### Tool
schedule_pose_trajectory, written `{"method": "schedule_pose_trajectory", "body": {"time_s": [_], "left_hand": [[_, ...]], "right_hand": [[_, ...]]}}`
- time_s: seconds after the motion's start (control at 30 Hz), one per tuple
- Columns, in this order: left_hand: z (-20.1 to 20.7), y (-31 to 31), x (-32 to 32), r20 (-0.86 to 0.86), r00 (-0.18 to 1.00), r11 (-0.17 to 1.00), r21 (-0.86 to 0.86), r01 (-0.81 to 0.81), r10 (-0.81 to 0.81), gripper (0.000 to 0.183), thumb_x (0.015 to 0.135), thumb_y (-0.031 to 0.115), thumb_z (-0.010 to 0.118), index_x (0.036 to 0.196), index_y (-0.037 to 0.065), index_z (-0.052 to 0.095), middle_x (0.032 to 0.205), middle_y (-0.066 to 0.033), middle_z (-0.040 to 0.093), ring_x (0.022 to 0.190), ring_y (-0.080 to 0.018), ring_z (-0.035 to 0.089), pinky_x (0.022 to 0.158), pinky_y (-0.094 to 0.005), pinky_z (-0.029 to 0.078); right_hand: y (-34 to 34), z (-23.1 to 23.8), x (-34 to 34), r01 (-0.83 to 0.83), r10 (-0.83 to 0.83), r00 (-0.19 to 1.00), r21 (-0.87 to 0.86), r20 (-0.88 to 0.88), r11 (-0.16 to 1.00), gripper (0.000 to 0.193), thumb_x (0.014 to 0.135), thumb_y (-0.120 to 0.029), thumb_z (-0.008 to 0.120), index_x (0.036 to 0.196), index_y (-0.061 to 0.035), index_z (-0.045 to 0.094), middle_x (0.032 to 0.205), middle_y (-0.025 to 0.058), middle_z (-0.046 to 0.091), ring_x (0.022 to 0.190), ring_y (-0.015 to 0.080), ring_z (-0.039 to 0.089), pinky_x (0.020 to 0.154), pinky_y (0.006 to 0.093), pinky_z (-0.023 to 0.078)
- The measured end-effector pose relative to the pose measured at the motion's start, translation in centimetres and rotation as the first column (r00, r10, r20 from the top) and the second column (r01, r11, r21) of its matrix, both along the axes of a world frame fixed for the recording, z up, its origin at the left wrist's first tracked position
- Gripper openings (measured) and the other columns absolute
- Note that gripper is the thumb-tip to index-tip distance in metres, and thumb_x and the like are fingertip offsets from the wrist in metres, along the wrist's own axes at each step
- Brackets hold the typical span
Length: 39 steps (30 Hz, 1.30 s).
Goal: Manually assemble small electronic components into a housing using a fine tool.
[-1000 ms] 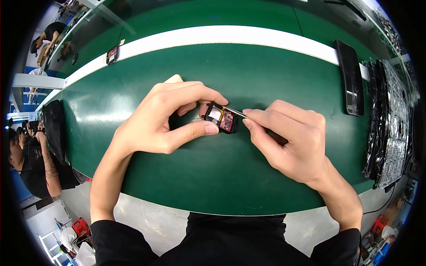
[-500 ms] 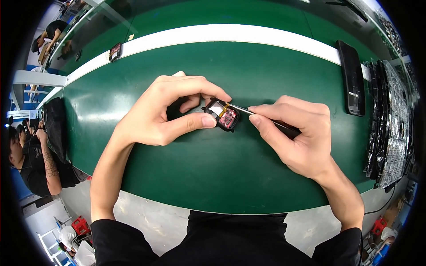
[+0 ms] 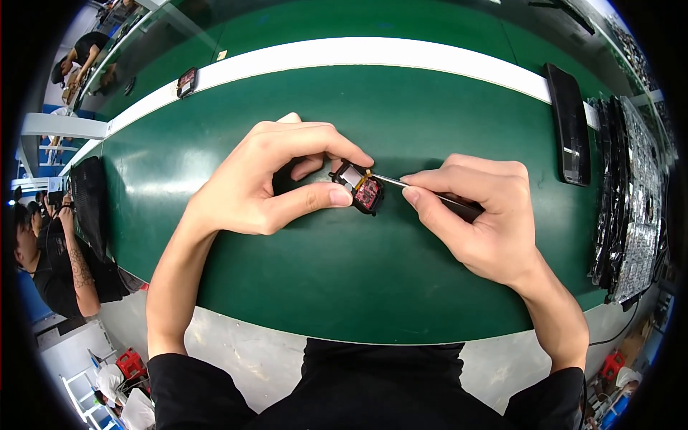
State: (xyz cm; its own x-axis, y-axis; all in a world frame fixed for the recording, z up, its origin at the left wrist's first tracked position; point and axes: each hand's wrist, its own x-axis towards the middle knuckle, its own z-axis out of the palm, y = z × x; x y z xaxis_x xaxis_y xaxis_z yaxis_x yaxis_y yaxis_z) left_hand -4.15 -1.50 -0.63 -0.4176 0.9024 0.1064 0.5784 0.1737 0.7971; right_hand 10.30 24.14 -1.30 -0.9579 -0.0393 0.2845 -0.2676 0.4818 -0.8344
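Between the thumb and fingers of my left hand point(image 3: 279, 175) is a small opened watch case point(image 3: 368, 193), black-rimmed and tilted. Inside it show a red circuit board, a silvery rectangular part and a strip of yellow tape. My right hand point(image 3: 480, 211) is closed around tweezers point(image 3: 448, 203) with a dark handle and a thin metal end. Their tip reaches the upper right edge of the case, by the yellow tape and close to my left index fingertip. Whether the tip grips anything is too small to tell.
A similar opened case point(image 3: 187, 82) lies by the white strip point(image 3: 358, 54) at the far left of the green table point(image 3: 344, 287). At right are a black tray point(image 3: 567, 129) and stacked plastic trays point(image 3: 627, 201). A black bag point(image 3: 88, 208) lies at left, near a seated person point(image 3: 61, 265).
The watch case has tilted slightly in my left hand. The tweezers' tip has shifted a little along the case edge near the yellow tape. Both hands keep their grips.
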Motion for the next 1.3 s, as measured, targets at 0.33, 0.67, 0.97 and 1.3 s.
{"method": "schedule_pose_trajectory", "body": {"time_s": [0.33, 0.67, 0.97, 1.3], "left_hand": [[0.28, 0.13, 0.16, -0.061, 0.998, 0.999, -0.046, 0.014, -0.017, 0.046, 0.082, 0.026, 0.089, 0.123, 0.007, 0.083, 0.089, -0.0031, 0.072, 0.071, -0.0173, 0.049, 0.078, -0.0343, 0.037], [0.3, 0.14, 0.13, -0.103, 0.994, 0.998, -0.043, 0.044, -0.049, 0.04, 0.082, 0.028, 0.09, 0.116, 0.007, 0.082, 0.09, -0.0023, 0.074, 0.068, -0.0164, 0.048, 0.075, -0.034, 0.036], [0.25, 0.14, 0.06, -0.077, 0.996, 0.999, -0.038, 0.035, -0.038, 0.04, 0.082, 0.03, 0.091, 0.114, 0.006, 0.083, 0.087, -0.0022, 0.073, 0.065, -0.0153, 0.046, 0.074, -0.0338, 0.034], [0.34, 0.21, 0.29, -0.061, 0.998, 0.999, -0.036, 0.024, -0.026, 0.04, 0.081, 0.027, 0.092, 0.114, 0.007, 0.083, 0.085, -0.0014, 0.07, 0.065, -0.0145, 0.045, 0.075, -0.0336, 0.033]], "right_hand": [[-0.03, -0.13, -0.12, -0.017, 0.017, 1.0, 0.0, 0.006, 1.0, 0.004, 0.089, 0.003, 0.081, 0.093, 0.0022, 0.082, 0.067, 0.008, 0.067, 0.052, 0.0155, 0.06, 0.048, 0.0318, 0.042], [-0.32, -0.61, -0.16, -0.018, 0.018, 1.0, -0.039, -0.017, 0.999, 0.002, 0.088, 0.002, 0.08, 0.09, 0.0017, 0.081, 0.067, 0.0075, 0.065, 0.051, 0.017, 0.059, 0.047, 0.0323, 0.041], [-0.49, -0.55, -0.07, -0.005, 0.005, 1.0, -0.034, -0.016, 0.999, 0.004, 0.088, 0.002, 0.08, 0.091, 0.001, 0.081, 0.067, 0.0069, 0.066, 0.05, 0.0168, 0.058, 0.046, 0.0327, 0.04], [-0.59, -0.61, 0.32, -0.022, 0.025, 0.994, 0.029, -0.106, 0.999, 0.007, 0.086, 0.004, 0.08, 0.091, 0.0008, 0.081, 0.068, 0.0069, 0.063, 0.052, 0.0187, 0.058, 0.047, 0.0344, 0.041]]}}
